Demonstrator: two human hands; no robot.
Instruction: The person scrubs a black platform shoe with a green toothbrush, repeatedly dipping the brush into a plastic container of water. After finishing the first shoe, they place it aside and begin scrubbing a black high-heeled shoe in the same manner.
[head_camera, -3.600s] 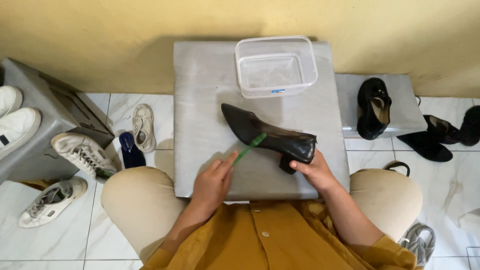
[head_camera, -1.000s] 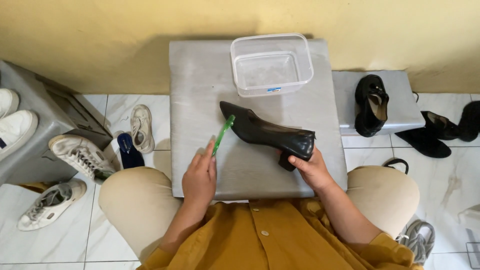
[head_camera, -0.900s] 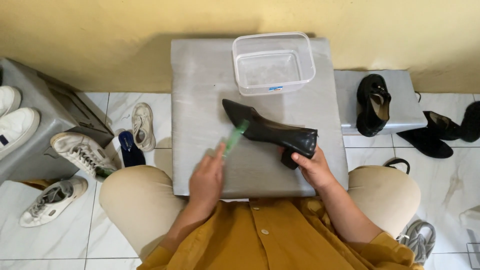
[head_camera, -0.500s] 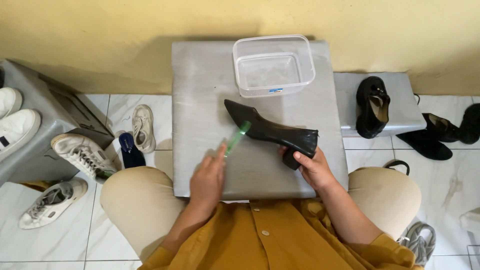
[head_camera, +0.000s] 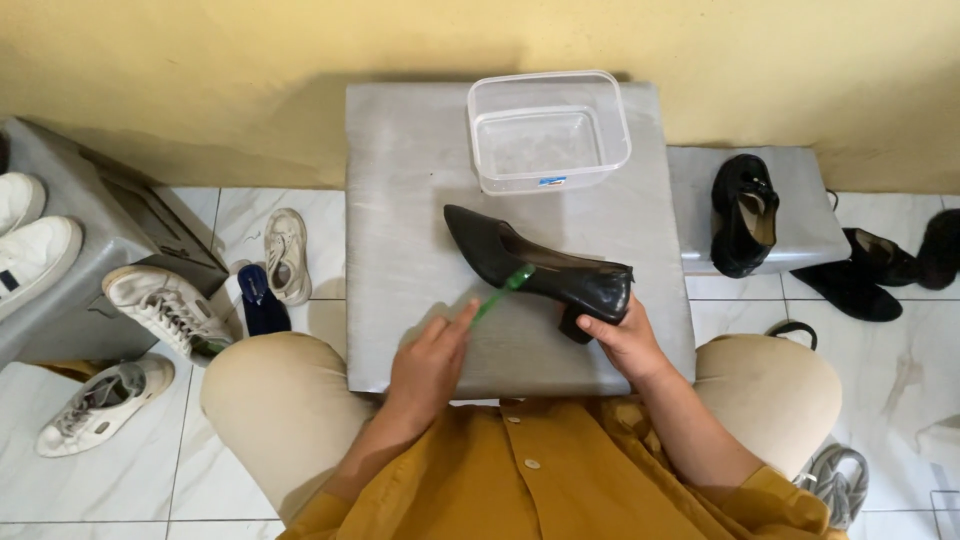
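Note:
A black pointed high-heeled shoe (head_camera: 535, 268) lies on a grey stool-like table (head_camera: 410, 200) in front of me, toe pointing to the far left. My right hand (head_camera: 625, 342) grips its heel end. My left hand (head_camera: 428, 358) holds a green toothbrush (head_camera: 503, 291), and the brush head touches the near side of the shoe at its middle. A clear plastic tub (head_camera: 547, 131) with a little water stands just behind the shoe.
A lower grey block (head_camera: 800, 215) at the right carries a black shoe (head_camera: 743, 214); more black shoes (head_camera: 865, 270) lie on the tiled floor beside it. White sneakers (head_camera: 165, 300) and a grey box (head_camera: 90, 250) are at the left. A yellow wall runs behind.
The left hand has moved the toothbrush from the shoe's toe area toward its middle, stroking along the near side. The right hand has stayed on the heel.

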